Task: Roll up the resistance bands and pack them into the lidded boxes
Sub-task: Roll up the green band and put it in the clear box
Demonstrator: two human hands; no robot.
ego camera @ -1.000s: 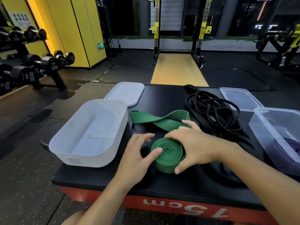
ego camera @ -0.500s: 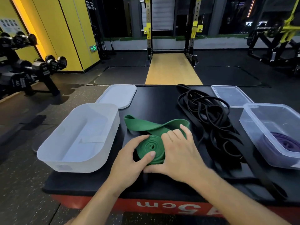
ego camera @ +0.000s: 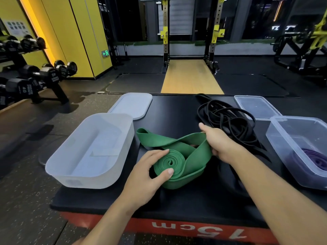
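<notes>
A green resistance band (ego camera: 169,163) lies partly rolled into a flat spiral on the black platform (ego camera: 177,200). My left hand (ego camera: 150,174) holds the spiral between thumb and fingers. My right hand (ego camera: 217,144) grips the loose green strip to the right and lifts it off the surface. The rest of the strip loops away towards the white box (ego camera: 92,149), which stands open and empty at the left. A clear box (ego camera: 299,151) at the right holds a rolled purple band (ego camera: 316,160). A tangle of black bands (ego camera: 228,122) lies behind my right hand.
A white lid (ego camera: 131,105) lies behind the white box and a clear lid (ego camera: 256,106) behind the clear box. The platform's red front edge reads 15cm. A dumbbell rack (ego camera: 31,76) stands on the floor at left, a squat rack (ego camera: 191,41) beyond.
My right hand has left the top of the roll, moved right and taken hold of the loose green strip, raising it. My left hand stays on the spiral.
</notes>
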